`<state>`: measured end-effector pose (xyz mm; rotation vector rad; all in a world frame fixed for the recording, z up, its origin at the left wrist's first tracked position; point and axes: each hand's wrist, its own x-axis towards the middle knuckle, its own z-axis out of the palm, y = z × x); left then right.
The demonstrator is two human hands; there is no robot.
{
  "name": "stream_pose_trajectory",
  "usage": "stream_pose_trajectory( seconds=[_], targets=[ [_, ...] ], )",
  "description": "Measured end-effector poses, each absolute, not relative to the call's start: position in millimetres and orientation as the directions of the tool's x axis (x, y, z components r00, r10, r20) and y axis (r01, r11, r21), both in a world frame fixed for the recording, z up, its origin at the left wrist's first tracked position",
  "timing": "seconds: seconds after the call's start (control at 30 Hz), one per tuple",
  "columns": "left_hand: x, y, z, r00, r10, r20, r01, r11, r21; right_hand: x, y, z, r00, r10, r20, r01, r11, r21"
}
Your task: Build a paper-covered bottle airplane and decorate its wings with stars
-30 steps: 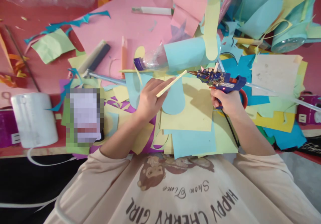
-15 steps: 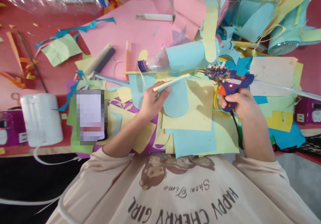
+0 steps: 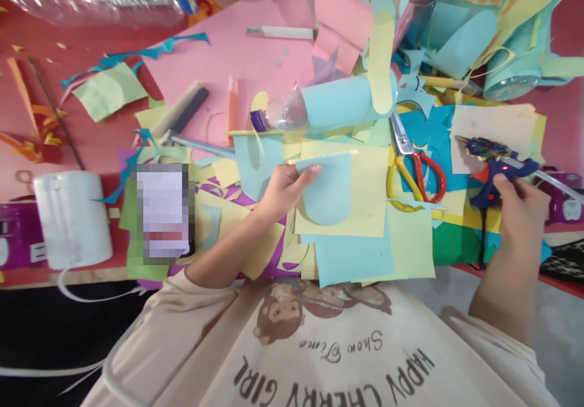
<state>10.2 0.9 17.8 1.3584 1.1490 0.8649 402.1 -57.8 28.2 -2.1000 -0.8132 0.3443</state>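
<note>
**Where stuff sits**

L hand [image 3: 283, 191] holds paper piece [image 3: 328, 191] mid desk [image 3: 27, 121], over paper pile [image 3: 360, 255]. Just R of it: scissors [image 3: 413, 166]. Far R, past them, R hand [image 3: 520, 203] holds glue gun [image 3: 495, 163]. Behind paper piece: bottle [image 3: 328, 103]. Far L: roll [image 3: 73, 218].

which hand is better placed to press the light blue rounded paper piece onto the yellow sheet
Left. The left hand pinches the light blue rounded paper piece right over the yellow paper sheet, while the right hand is far off to the side, gripping the blue hot glue gun.
</note>
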Motion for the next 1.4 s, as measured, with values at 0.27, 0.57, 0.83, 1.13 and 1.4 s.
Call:
stream_pose_trajectory(
  seconds=[0.27,0.57,0.83,1.13,1.4],
  targets=[
    [10,0,21,0.379,0.918,-0.116,0.202,0.04,0.979,336,-61,44,0.533,0.812,0.239,0.494,-0.068,-0.867],
    [15,-3,19,0.331,0.941,-0.072,0.238,-0.009,0.971,190,-48,35,-0.225,0.869,-0.441,-0.218,-0.486,-0.846],
    [-11,14,43,0.551,0.834,0.009,0.296,-0.205,0.933,218,-19,36,0.021,0.938,-0.347,-0.206,-0.335,-0.919],
    [-55,81,27,0.261,0.874,0.41,0.647,-0.474,0.598,258,-10,37,-0.012,0.935,-0.354,0.125,-0.35,-0.929],
    [-48,74,36,0.374,0.912,0.165,0.708,-0.396,0.585,259,-14,44,-0.064,0.933,-0.355,0.275,-0.326,-0.904]
  ],
)
